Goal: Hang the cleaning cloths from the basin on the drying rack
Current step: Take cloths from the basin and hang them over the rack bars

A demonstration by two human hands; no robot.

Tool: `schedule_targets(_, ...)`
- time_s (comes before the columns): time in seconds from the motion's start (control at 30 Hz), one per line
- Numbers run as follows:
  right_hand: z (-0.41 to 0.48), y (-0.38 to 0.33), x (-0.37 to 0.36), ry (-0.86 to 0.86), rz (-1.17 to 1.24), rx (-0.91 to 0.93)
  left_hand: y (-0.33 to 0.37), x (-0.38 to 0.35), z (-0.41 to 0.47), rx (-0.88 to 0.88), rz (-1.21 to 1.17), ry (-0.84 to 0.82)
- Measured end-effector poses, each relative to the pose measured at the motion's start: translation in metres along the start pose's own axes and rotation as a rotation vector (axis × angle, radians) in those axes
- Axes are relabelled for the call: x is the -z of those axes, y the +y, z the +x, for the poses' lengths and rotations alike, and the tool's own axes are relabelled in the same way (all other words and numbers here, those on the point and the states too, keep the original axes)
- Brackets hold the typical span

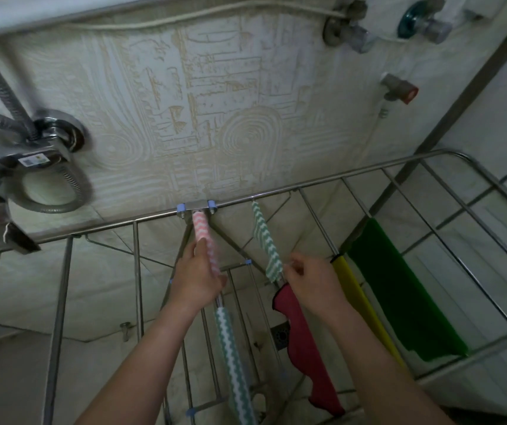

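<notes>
1. Cloths hung along the bars of the drying rack [322,179]: a pink zigzag cloth [201,233] over a middle bar, a green zigzag cloth [266,240] over the next bar to the right, then a red cloth [304,342], a yellow cloth [356,296] and a dark green cloth [399,289] further right. A second green-striped cloth [233,357] hung lower, below the left hand.
2. Each cloth sat draped over its own bar with a gap to the next one, probably so air could reach it and it would dry.
3. The left hand [198,277] was wrapped around the lower part of the pink cloth, fingers curled closed on it, likely to pull it straight along the bar.
4. The right hand [310,280] pinched the bottom edge of the green zigzag cloth between its thumb and fingertips [290,268], apparently tugging it flat.
5. The pink cloth ran up out of the left fist to the rack's far rail; the green one rose from the right fingertips to the same rail.
6. The basin was not in view, so I could not tell how many cloths remained.
</notes>
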State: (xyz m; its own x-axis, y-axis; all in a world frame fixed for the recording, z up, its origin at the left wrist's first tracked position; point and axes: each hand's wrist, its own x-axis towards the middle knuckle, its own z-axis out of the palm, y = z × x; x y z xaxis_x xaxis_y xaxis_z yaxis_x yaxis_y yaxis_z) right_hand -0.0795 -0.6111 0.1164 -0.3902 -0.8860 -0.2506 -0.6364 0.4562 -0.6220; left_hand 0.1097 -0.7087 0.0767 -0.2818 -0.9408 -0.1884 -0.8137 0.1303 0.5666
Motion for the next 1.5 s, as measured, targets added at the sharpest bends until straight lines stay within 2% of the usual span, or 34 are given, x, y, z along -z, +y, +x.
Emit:
schedule_targets(0.2, -0.042, 0.014, 0.018, 0.077, 0.141, 0.046, 0.016, 0.006, -0.031, -0.158, -0.133, 0.211)
schedule_targets(0.33, -0.085, 0.027, 0.027, 0.175, 0.162, 0.067, 0.038, 0.006, -0.075, -0.244, -0.269, 0.193)
schedule_targets(0.47, -0.138, 0.031, 0.038, 0.294, 0.217, 0.056, 0.059, 0.005, -0.119, -0.351, -0.4, 0.039)
schedule_targets(0.6, -0.196, 0.04, 0.045, 0.409, 0.337, 0.007, 0.081, 0.005, -0.165, -0.457, -0.405, -0.081)
schedule_targets(0.8, -0.291, 0.055, 0.059, 0.534, 0.532, -0.157, 0.119, -0.005, -0.228, -0.665, -0.432, -0.324)
schedule_targets(0.97, -0.37, 0.063, 0.063, 0.685, 0.596, -0.281, 0.136, -0.028, -0.271, -0.85, -0.397, -0.632)
schedule_targets(1.0, -0.392, 0.066, 0.056, 0.755, 0.602, -0.339, 0.139, -0.035, -0.284, -0.903, -0.345, -0.756)
schedule_targets(1.1, -0.42, 0.071, 0.04, 0.809, 0.546, -0.452, 0.14, -0.052, -0.302, -0.987, -0.216, -0.949)
schedule_targets(1.27, -0.491, 0.089, -0.015, 0.961, 0.548, -0.752, 0.132, -0.095, -0.359, -1.197, 0.037, -1.108)
schedule_targets(1.5, -0.586, 0.125, -0.083, 1.102, 0.615, -1.051, 0.121, -0.148, -0.442, -1.368, 0.24, -1.278)
